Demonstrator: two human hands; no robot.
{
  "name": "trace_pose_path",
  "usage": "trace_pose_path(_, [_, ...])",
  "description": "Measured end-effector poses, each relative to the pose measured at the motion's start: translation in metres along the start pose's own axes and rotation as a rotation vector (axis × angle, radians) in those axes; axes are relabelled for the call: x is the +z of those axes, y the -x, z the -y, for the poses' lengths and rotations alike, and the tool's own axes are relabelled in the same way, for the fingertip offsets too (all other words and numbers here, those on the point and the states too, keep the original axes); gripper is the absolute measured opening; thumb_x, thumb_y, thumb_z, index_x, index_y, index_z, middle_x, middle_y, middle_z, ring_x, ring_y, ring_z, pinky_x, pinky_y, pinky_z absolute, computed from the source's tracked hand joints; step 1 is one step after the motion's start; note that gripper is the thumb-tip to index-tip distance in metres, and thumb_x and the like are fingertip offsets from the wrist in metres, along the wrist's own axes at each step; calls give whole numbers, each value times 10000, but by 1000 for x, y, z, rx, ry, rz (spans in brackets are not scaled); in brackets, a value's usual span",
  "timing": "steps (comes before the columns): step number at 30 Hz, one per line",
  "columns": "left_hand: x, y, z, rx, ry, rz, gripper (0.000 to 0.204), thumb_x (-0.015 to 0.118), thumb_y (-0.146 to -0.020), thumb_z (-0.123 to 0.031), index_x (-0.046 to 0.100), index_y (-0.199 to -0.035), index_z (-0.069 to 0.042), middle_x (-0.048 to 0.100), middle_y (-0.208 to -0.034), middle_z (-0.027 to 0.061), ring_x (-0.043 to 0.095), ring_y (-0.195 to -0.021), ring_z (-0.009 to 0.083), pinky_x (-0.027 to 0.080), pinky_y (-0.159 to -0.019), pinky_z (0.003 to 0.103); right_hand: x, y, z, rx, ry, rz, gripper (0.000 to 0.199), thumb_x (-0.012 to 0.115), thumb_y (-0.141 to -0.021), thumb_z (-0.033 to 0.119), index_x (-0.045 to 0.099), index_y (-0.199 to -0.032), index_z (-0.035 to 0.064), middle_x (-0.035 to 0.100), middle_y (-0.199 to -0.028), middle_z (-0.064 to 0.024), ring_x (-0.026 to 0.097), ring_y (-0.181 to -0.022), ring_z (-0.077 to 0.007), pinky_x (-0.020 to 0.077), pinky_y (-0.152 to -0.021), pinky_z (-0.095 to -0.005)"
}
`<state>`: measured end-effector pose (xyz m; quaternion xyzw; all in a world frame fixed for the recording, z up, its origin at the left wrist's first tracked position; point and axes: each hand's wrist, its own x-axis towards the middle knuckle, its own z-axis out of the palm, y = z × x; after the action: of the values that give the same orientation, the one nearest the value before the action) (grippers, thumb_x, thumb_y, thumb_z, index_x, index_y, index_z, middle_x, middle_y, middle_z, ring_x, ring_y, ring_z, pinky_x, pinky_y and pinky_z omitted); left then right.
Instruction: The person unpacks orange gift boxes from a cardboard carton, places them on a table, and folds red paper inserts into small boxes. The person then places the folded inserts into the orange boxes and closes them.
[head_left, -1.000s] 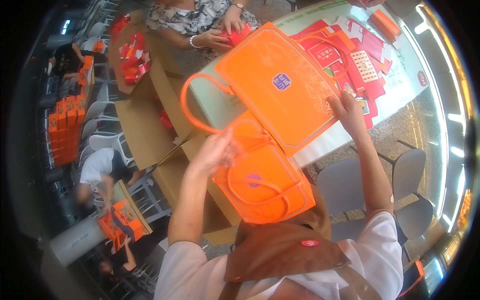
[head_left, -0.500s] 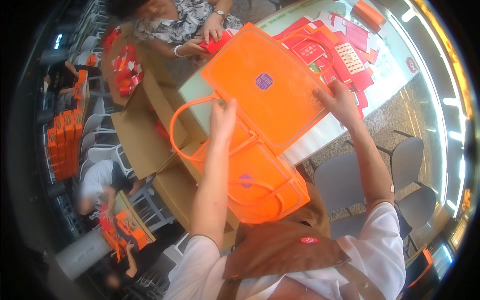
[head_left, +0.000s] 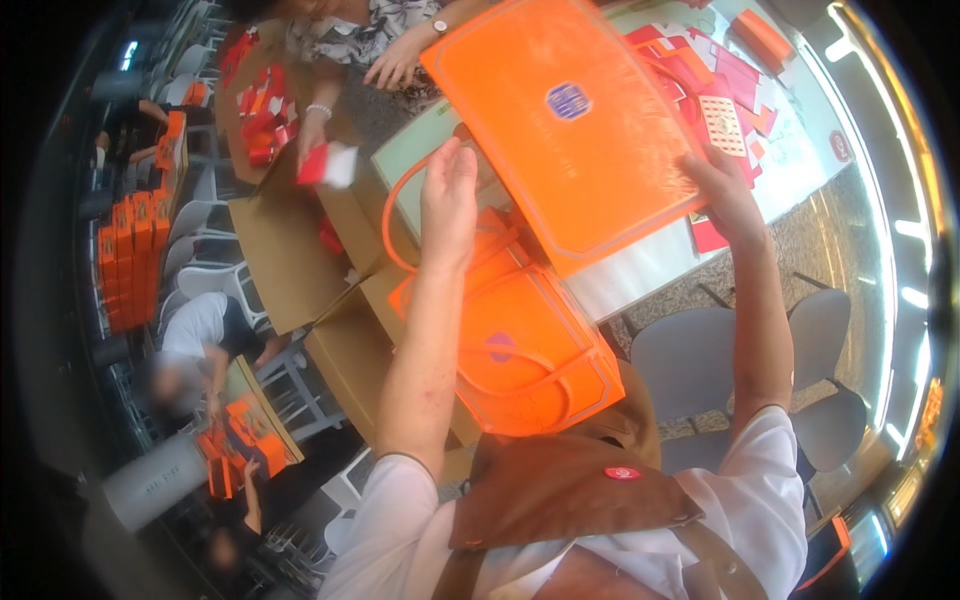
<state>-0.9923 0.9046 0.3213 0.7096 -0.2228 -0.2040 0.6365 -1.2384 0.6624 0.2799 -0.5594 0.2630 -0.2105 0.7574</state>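
A large orange gift bag (head_left: 570, 160) with a purple emblem is held up tilted in front of me. My right hand (head_left: 728, 198) grips its right edge, thumb on the face and the other fingers hidden. At its lower left edge my left hand (head_left: 450, 195) is closed, its fingers partly hidden; an orange loop handle (head_left: 392, 220) curves out beside it. Nearer to me, below the raised bag, is a second orange gift bag (head_left: 535, 365) with handles and a purple emblem.
An open cardboard carton (head_left: 290, 250) stands left of the bags. On the white table (head_left: 625, 280) lie red packets and cards (head_left: 725, 80). Across from me a person's hand (head_left: 312, 135) holds a red-and-white packet (head_left: 328, 165). Grey chairs (head_left: 685, 360) stand at right.
The raised bag has shifted up and to the right, together with my right hand. My left hand has risen slightly. The person opposite has moved the red-and-white packet leftward toward the carton.
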Motion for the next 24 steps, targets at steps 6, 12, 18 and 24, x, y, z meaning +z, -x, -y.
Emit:
trace_pose_path(6, [18,-7,1,-33,33,153,393,515,-1020,-232,556,-1252,82,647,-1118,121,617,-1026,215,511,-903,369,-57,18,-38,-100,-482,-115,534,565,-996,318,456,-1376,-40,597,-1263,-126,609,-1108,-207,513,-908,-335])
trace_pose_path(12, [61,-57,13,-119,-401,100,481,608,-942,-262,554,-1207,136,656,-1117,190,641,-1003,267,509,-889,348,-67,30,-77,-103,-737,-150,590,389,-1053,469,390,-1460,42,528,-1407,-108,543,-1255,-233,446,-1049,-401])
trace_pose_path(18, [86,-109,28,179,-1116,192,623,711,-847,-372,562,-1258,72,547,-1315,294,545,-1221,372,452,-1015,439,-50,24,-105,-104,-974,-44,588,424,-1037,486,386,-1474,95,532,-1399,-73,535,-1264,-202,471,-1033,-383])
trace_pose_path(24, [124,-122,16,686,-1316,779,695,698,-811,-546,584,-1331,-99,495,-1436,140,448,-1321,342,346,-1092,500,-53,54,-110,-137,-857,-177,604,443,-1033,477,355,-1487,88,500,-1442,-69,512,-1297,-216,452,-1061,-396])
